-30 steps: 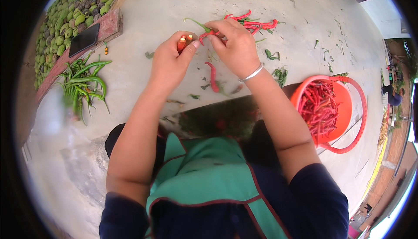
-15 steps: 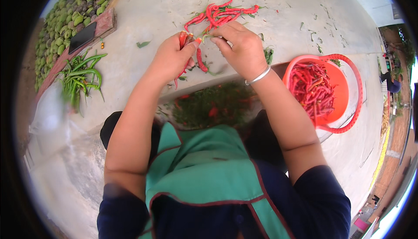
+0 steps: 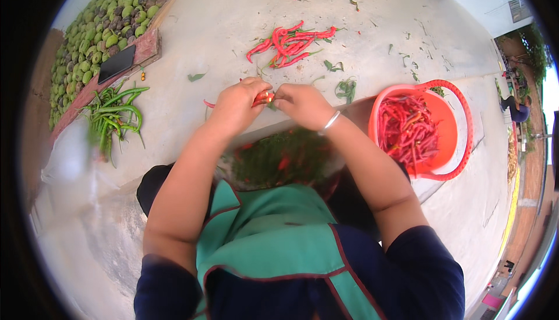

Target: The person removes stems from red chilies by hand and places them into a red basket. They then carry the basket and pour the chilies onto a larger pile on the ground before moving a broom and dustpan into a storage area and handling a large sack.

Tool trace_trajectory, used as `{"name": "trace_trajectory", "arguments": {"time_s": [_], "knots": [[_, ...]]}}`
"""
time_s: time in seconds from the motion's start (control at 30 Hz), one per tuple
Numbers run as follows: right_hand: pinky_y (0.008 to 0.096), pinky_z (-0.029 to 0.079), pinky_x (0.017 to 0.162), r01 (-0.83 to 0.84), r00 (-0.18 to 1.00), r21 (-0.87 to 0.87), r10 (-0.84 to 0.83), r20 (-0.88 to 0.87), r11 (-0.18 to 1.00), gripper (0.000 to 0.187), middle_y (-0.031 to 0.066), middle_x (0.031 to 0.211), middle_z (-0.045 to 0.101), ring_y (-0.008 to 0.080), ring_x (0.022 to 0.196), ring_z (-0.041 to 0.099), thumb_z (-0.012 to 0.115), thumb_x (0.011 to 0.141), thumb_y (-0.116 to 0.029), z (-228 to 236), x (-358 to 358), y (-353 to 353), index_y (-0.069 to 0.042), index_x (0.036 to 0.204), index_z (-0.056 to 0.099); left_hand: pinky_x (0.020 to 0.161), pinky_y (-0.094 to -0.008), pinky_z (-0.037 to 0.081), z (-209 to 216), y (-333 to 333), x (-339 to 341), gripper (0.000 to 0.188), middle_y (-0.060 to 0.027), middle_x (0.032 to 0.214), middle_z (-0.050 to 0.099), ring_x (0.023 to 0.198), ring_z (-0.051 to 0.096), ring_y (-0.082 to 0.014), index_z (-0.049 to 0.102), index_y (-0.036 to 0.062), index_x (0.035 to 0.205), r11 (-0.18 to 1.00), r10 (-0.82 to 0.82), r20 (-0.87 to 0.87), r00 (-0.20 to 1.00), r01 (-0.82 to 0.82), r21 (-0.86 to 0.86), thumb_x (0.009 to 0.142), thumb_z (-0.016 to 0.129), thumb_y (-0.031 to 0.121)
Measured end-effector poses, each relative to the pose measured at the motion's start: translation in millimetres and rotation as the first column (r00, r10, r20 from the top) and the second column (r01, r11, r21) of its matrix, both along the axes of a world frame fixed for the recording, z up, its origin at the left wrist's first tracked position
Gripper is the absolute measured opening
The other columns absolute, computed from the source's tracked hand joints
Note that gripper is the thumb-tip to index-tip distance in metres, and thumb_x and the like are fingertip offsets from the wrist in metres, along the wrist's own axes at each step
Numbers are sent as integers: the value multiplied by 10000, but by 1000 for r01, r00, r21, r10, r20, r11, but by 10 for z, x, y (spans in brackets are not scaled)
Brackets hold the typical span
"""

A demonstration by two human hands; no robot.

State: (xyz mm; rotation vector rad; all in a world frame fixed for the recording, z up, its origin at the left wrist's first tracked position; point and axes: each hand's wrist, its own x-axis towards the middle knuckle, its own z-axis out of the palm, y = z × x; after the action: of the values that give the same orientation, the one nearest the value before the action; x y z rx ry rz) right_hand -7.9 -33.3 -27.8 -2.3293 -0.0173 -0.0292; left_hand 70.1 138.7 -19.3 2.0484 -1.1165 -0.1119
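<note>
Both hands have drawn back from the pile (image 3: 288, 47) toward the apron (image 3: 279, 247), leaving bare floor (image 3: 224, 58) between. The left hand (image 3: 237, 107) grips a few red chillies (image 3: 263, 98), their ends poking out toward the right hand (image 3: 305, 107). Its fingertips are bunched just beside those ends; whether they pinch anything, I cannot tell. The pile lies beyond the grip, well apart from the bucket (image 3: 454, 133).

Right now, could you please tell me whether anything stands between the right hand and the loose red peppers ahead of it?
Nothing visible does: pale concrete lies between the right hand and the loose red peppers; green leaves lie to the right.
</note>
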Motion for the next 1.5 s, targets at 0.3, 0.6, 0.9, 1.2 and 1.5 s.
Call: {"name": "trace_trajectory", "arguments": {"time_s": [0.3, 0.6, 0.9, 1.2, 1.5], "knots": [[238, 440, 609, -222, 856, 546, 430, -288, 808, 185, 18, 691, 585, 72, 632, 515, 611, 856, -188, 457, -25, -411, -4, 869, 627, 613, -293, 441, 472, -97, 47, 164, -39, 705, 573, 665, 557, -134, 599, 36, 879, 936, -207, -531, 822, 324, 137, 743, 684, 69], [391, 452, 799, -86, 995, -340, 96, 14, 936, 204, 111, 968, 610, 278, 892, 575, 617, 736, -129, -137, 469, -657, -51, 923, 636, 555, -220, 418, 494, -115, 472, 168, 42, 725, 510, 624, 483, -59, 558, 62, 867, 973, 91, -807, 584, -224, -52, 791, 688, 134], [413, 474, 665, 70, 989, -557, 14, 146, 828, 131, 112, 870, 597, 301, 778, 585, 576, 783, -160, -356, 530, -682, -78, 878, 611, 577, -271, 430, 166, -198, 446, 171, -1, 698, 516, 618, 490, -91, 528, 50, 865, 982, 185, -402, 897, -157, 100, 802, 658, 140], [300, 459, 514, -4, 1000, 288, 8, -12, 957, 145, 59, 648, 565, 146, 562, 554, 585, 834, -156, 413, 175, -380, -59, 941, 574, 595, -254, 411, 256, -340, 112, 155, -13, 727, 533, 665, 471, -79, 512, 52, 859, 997, 21, -601, 799, 25, 68, 804, 651, 92], [225, 403, 575, -107, 959, 578, 238, -155, 809, 165, -20, 646, 516, 59, 613, 483, 524, 885, -127, 473, 152, -336, -55, 1033, 540, 626, -213, 404, 447, -103, 7, 173, 19, 774, 515, 708, 455, -55, 493, 35, 852, 992, -55, -613, 788, 115, 59, 787, 654, 23]]}}
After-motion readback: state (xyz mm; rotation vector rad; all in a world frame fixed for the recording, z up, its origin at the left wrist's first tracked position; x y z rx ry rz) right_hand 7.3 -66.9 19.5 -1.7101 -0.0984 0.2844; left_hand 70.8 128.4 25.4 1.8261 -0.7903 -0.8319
